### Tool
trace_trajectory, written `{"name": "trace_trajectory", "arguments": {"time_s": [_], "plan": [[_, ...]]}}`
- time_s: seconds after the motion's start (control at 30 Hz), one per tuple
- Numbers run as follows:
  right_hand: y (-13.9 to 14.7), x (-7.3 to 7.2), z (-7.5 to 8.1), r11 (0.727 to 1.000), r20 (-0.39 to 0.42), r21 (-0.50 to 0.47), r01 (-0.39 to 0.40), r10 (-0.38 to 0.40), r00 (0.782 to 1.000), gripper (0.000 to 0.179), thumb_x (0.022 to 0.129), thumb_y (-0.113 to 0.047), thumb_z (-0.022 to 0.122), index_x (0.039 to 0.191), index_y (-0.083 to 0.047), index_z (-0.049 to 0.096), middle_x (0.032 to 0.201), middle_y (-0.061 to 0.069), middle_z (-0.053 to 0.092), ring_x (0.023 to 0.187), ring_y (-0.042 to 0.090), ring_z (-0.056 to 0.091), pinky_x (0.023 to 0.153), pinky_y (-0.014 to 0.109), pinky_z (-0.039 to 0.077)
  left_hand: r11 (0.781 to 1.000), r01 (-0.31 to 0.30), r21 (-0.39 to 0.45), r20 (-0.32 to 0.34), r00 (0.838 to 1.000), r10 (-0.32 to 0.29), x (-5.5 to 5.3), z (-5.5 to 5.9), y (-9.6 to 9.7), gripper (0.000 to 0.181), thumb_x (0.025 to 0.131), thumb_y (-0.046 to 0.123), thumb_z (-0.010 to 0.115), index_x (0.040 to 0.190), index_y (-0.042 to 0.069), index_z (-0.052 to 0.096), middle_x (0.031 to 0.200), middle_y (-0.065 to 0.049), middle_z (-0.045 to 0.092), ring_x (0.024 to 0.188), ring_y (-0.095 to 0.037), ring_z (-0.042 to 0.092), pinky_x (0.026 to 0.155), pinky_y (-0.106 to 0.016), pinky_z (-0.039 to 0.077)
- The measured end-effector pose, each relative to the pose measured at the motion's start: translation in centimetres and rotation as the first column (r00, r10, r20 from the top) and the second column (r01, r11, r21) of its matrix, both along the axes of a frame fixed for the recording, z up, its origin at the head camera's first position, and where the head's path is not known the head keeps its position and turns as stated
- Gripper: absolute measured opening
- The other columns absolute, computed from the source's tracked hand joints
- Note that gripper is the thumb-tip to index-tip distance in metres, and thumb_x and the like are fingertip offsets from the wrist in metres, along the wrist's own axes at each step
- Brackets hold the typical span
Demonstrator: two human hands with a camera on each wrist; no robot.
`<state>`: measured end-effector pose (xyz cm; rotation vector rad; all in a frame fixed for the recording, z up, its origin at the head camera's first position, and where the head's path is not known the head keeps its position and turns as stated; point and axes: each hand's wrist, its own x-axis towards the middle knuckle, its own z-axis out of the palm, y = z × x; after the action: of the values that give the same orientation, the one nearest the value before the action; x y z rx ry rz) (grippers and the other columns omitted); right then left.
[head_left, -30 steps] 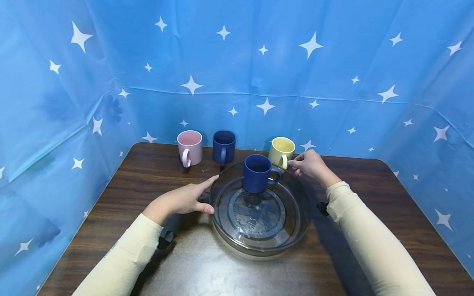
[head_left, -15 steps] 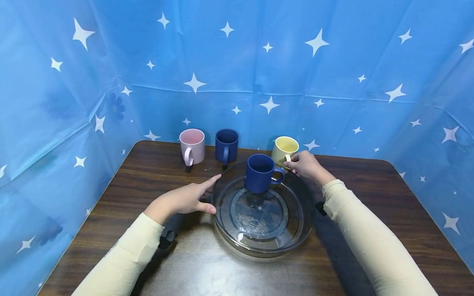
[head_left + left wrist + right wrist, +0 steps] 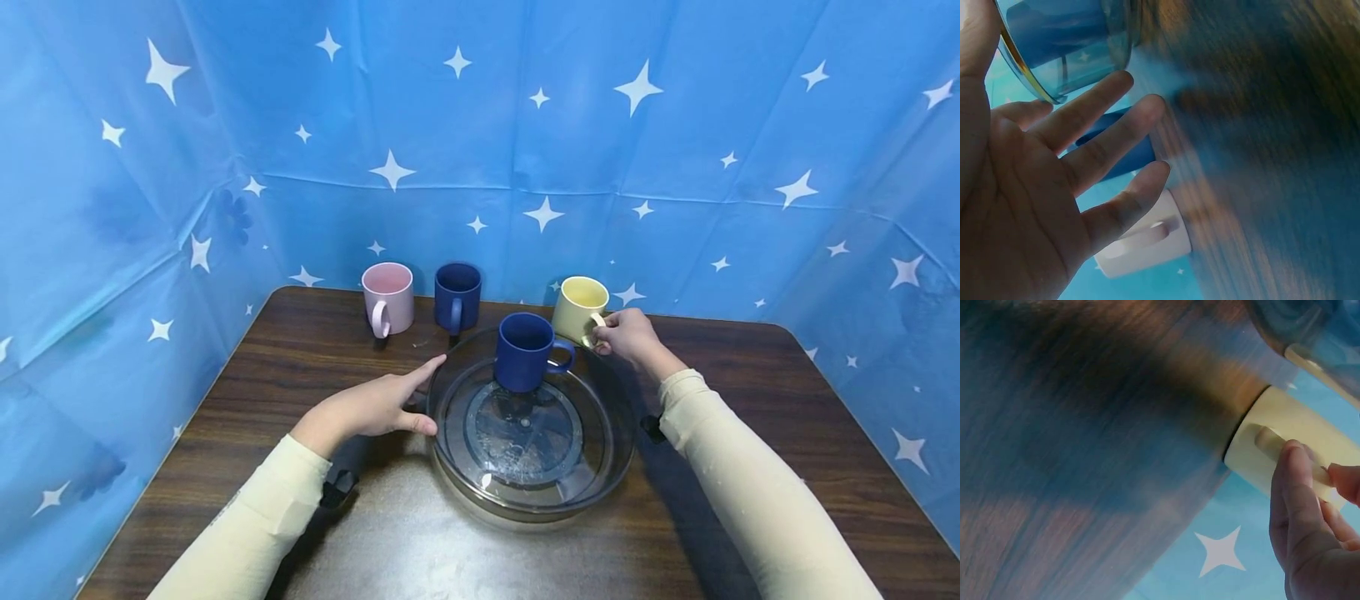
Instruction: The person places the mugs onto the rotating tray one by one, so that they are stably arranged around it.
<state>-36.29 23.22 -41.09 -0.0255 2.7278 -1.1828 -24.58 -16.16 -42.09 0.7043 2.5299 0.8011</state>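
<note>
Pinching the yellow mug (image 3: 574,312) by its handle (image 3: 1269,444): right hand (image 3: 630,336), fingers (image 3: 1298,472) curled.

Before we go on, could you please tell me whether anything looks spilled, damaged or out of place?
Nothing looks spilled or broken. Mildly odd: one blue mug stands well off-centre in the clear dish, close to its far rim rather than in the middle.

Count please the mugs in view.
4. A pink mug at the back left, a dark blue mug to its right, a yellow mug farther right, gripped by the right hand, and a second dark blue mug inside the glass dish.
</note>
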Motion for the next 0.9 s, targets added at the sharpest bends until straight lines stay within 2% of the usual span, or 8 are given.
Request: {"name": "trace_trajectory", "arguments": {"time_s": [0.13, 0.37, 0.6, 0.77, 0.9], "plan": [[0.3, 0.3, 0.1, 0.999, -0.024, -0.002, 0.036, -0.036, 0.999, 0.026, 0.098, -0.004, 0.057, 0.111, 0.016, 0.068, 0.086, 0.016, 0.072, 0.061, 0.005, 0.065, 0.059, 0.017, 0.054, 1.0, 0.004, 0.005, -0.011, 1.0, -0.004, 0.0, 0.0, 0.0, 0.1, 0.093, 0.04, 0.071, 0.165, 0.015, 0.006, 0.157, -0.024, 0.038, 0.136, -0.04, 0.049, 0.112, -0.056, 0.037], [1.1, 1.0, 0.8, 0.998, -0.066, 0.063, 0.014, -0.01, 0.998, 0.026, 0.097, -0.007, 0.058, 0.108, 0.014, 0.07, 0.084, 0.015, 0.075, 0.063, 0.007, 0.067, 0.06, 0.018, 0.05, 1.0, 0.011, 0.014, -0.004, 1.0, -0.011, 0.1, 0.0, 0.1, 0.101, 0.093, 0.042, 0.071, 0.164, 0.014, 0.005, 0.157, -0.026, 0.037, 0.136, -0.041, 0.049, 0.112, -0.056, 0.037], [1.9, 1.5, 1.5, 0.999, -0.079, -0.035, 0.009, -0.012, 0.997, 0.027, 0.097, -0.001, 0.057, 0.113, 0.018, 0.067, 0.087, 0.02, 0.075, 0.064, 0.009, 0.068, 0.062, 0.023, 0.056, 1.0, 0.016, 0.015, -0.016, 1.0, -0.016, 0.1, -0.1, 0.2, 0.099, 0.094, 0.04, 0.07, 0.164, 0.013, 0.006, 0.153, -0.027, 0.043, 0.134, -0.042, 0.051, 0.111, -0.057, 0.037], [2.3, 2.0, 2.4, 0.999, -0.092, -0.034, 0.015, -0.018, 0.996, 0.028, 0.098, -0.002, 0.057, 0.114, 0.018, 0.066, 0.085, 0.018, 0.074, 0.064, 0.008, 0.068, 0.06, 0.021, 0.055, 1.0, 0.016, 0.011, -0.018, 1.0, -0.015, 0.0, -0.2, 0.2, 0.099, 0.094, 0.04, 0.07, 0.164, 0.013, 0.005, 0.155, -0.027, 0.041, 0.134, -0.041, 0.052, 0.111, -0.057, 0.037], [2.6, 2.5, 3.1, 0.999, -0.087, -0.036, 0.026, -0.029, 0.996, 0.029, 0.099, -0.004, 0.057, 0.116, 0.017, 0.066, 0.091, 0.022, 0.075, 0.066, 0.009, 0.069, 0.063, 0.023, 0.056, 1.0, 0.015, 0.01, -0.018, 1.0, -0.015, 0.1, -0.2, 0.2, 0.099, 0.095, 0.039, 0.07, 0.164, 0.012, 0.005, 0.155, -0.027, 0.039, 0.134, -0.041, 0.051, 0.112, -0.056, 0.037]]}}
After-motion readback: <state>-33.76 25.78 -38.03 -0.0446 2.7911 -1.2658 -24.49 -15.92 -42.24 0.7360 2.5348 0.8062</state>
